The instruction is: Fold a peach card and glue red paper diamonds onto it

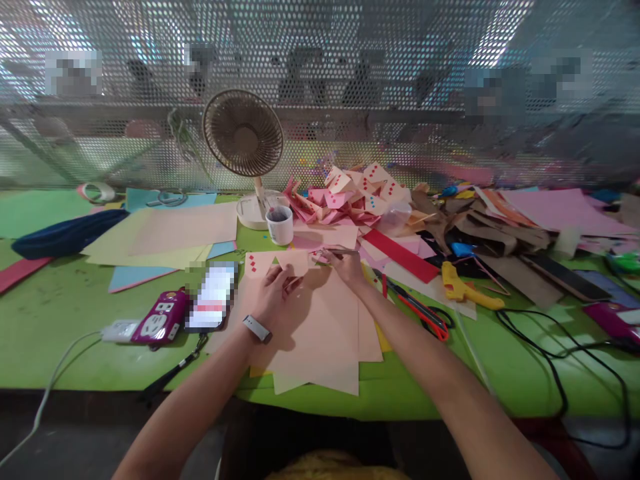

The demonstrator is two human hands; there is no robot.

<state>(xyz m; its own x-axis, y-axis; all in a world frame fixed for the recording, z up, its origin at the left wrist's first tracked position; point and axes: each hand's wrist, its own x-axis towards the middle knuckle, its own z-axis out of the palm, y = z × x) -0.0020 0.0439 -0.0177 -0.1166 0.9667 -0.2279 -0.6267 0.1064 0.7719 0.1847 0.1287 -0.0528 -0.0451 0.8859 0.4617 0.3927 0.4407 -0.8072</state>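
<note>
A pale pink card [253, 264] with small red diamonds along its left end lies on a stack of pink paper sheets [320, 333]. My left hand [277, 288], with a watch on its wrist, is on the card, its fingers bent against the lower edge. To the right, my right hand [349, 268] grips a thin tweezers-like tool [344, 251] whose tip points left. Small red marks show by the tip, too small to make out. Just behind the card stands a white cup [280, 225] with dark contents.
A fan [244, 133] and a heap of folded pink cards [350, 197] stand behind. On the left are a phone [213, 297] and purple power strip [163, 317]. To the right lie a red-black cutter [420, 310], yellow glue gun [463, 287], cables and paper scraps.
</note>
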